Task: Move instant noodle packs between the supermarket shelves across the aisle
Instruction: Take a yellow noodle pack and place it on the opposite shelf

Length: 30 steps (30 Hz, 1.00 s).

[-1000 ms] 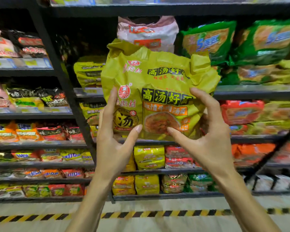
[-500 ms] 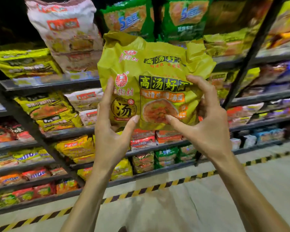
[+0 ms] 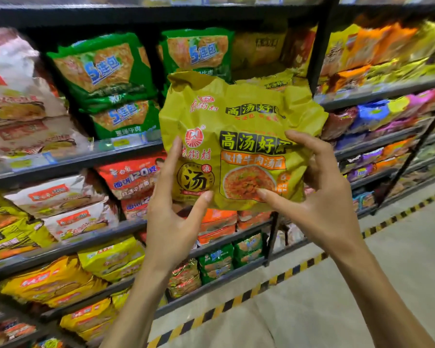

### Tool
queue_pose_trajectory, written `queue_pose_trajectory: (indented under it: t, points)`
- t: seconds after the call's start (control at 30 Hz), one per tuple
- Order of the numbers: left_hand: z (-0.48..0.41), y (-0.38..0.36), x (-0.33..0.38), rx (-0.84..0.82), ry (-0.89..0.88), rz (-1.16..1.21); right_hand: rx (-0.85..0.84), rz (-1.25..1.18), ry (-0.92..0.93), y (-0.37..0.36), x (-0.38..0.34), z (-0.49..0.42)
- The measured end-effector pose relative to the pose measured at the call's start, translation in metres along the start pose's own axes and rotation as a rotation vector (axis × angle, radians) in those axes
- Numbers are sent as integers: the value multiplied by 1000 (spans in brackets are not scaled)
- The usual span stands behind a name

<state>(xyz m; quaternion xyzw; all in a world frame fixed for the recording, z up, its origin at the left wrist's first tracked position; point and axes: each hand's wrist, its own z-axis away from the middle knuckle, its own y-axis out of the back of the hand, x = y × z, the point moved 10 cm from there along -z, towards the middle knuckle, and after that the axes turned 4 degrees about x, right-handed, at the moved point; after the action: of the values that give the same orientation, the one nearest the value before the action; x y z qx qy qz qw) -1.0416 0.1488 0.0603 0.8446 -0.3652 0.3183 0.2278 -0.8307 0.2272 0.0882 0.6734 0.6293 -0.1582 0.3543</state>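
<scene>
A large yellow instant noodle pack (image 3: 244,136) with black and orange lettering is held up in front of the shelves, upright and crumpled at its top. My left hand (image 3: 172,217) grips its lower left edge, thumb on the front, fingers behind. On its lower right edge sits my right hand (image 3: 322,197), thumb on the front and fingers curled round the side. The pack hides part of the shelf behind it.
Dark metal shelves (image 3: 81,162) full of noodle packs fill the left and back: green packs (image 3: 106,79), white and red packs (image 3: 23,109), yellow ones lower down. A black upright post (image 3: 320,43) stands behind the pack. Grey floor with black-yellow hazard tape (image 3: 274,282) lies at the lower right.
The view has swung to the right along the shelves, which now slide off to the left. Both hands keep the same hold on the yellow pack.
</scene>
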Motion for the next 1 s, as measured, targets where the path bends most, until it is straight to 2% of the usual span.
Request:
queue_pose_trajectory:
  t: [0.43,0.6,0.73,1.0]
  points:
    - [-100,-148,-32,-23,-48,179,49,109,64,80,90,-111]
    - [-131,-176,-49,-11,-52,107,46,98,65,86,133,-148]
    - [-158,-196,-61,16,-44,80,23,-7,52,84,169,-185]
    - [-221,-239,-84,157,-109,-23,-53,-93,211,79,211,-277]
